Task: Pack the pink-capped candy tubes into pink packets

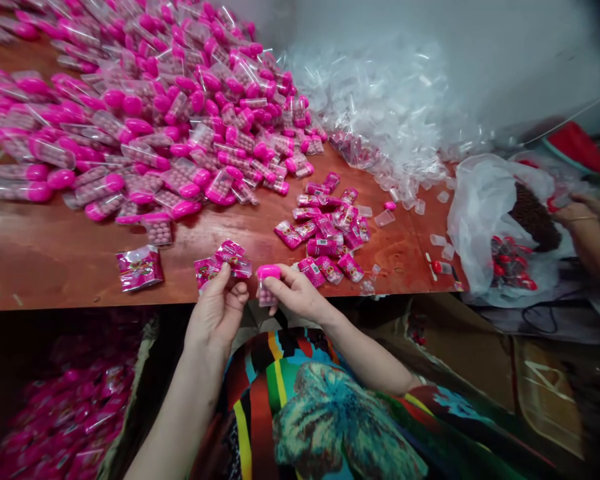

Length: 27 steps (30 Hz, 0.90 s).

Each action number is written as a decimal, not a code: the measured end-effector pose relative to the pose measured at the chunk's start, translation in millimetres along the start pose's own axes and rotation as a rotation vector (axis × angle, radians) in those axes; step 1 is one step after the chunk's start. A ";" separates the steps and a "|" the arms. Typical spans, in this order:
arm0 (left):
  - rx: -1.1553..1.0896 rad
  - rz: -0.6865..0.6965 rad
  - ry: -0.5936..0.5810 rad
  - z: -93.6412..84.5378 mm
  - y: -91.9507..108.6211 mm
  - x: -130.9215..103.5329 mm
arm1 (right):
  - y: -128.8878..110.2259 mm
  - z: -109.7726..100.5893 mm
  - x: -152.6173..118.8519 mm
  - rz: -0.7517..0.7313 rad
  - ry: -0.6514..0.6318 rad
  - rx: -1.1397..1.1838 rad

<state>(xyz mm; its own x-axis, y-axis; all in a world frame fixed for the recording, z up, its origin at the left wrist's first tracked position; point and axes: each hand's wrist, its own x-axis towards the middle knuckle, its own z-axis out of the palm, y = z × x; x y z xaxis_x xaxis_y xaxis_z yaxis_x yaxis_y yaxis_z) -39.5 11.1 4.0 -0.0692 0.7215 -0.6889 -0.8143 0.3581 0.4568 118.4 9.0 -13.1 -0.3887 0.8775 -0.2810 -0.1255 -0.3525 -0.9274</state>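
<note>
Between the thumb and fingers of my left hand (220, 303) is a pink printed wrapper sleeve (231, 255), held just over the table's front edge. Another pink wrapper (206, 272) lies behind those fingers. My right hand (297, 293) grips a small clear candy bottle (267, 293) with a pink cap, and pink balls show inside it. The bottle is upright and apart from the sleeve. Right of it lies a loose heap of pink sleeves (325, 227). A flat stack of wrappers (140, 268) sits to the left.
A large pile of pink-capped bottles (180, 133) covers the back left of the table (70, 260). Clear empty containers (385, 113) are heaped behind. At right, another person's hand (580, 210) is by a white plastic bag (473, 200). Below left, a box holds pink wrappers (80, 413).
</note>
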 end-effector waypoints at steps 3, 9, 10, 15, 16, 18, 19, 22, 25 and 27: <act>0.027 0.023 -0.029 0.8 -4.7 -0.2 | 7.1 6.1 -3.3 0.008 0.050 -0.031; 0.126 0.070 -0.079 -0.4 -6.6 -4.4 | 8.2 6.1 -1.9 -0.002 0.087 -0.139; 0.150 0.078 -0.073 -0.7 -6.5 -4.9 | 8.0 4.4 -1.7 -0.011 0.091 -0.156; 0.261 0.106 -0.084 -2.2 -7.6 -6.7 | 9.4 -1.2 -1.9 -0.058 0.132 -0.233; 0.277 0.111 -0.093 -2.7 -8.0 -7.0 | 9.1 -1.0 -2.3 -0.057 0.124 -0.243; 0.304 0.111 -0.111 -3.5 -8.2 -7.3 | 8.1 0.1 -3.6 -0.016 0.084 -0.230; 0.313 0.105 -0.118 -3.8 -8.2 -7.5 | 7.6 0.7 -4.2 0.019 0.060 -0.204; 0.339 0.081 -0.170 -3.9 -8.2 -8.8 | 8.4 0.3 -5.0 0.124 -0.009 -0.086; 0.384 0.052 -0.201 -2.6 -11.3 -11.3 | 10.9 -2.3 -3.4 0.160 -0.062 -0.048; 0.413 0.027 -0.157 -1.0 -15.0 -12.8 | 11.7 -3.2 -1.6 0.110 -0.055 -0.106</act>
<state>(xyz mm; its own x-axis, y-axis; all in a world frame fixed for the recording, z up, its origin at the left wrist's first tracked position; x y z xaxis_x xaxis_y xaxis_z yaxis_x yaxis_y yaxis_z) -27.0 -4.1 5.3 0.0274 0.8035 -0.5946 -0.5127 0.5220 0.6817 120.4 4.5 -24.3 -0.4446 0.8152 -0.3713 0.0163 -0.4070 -0.9133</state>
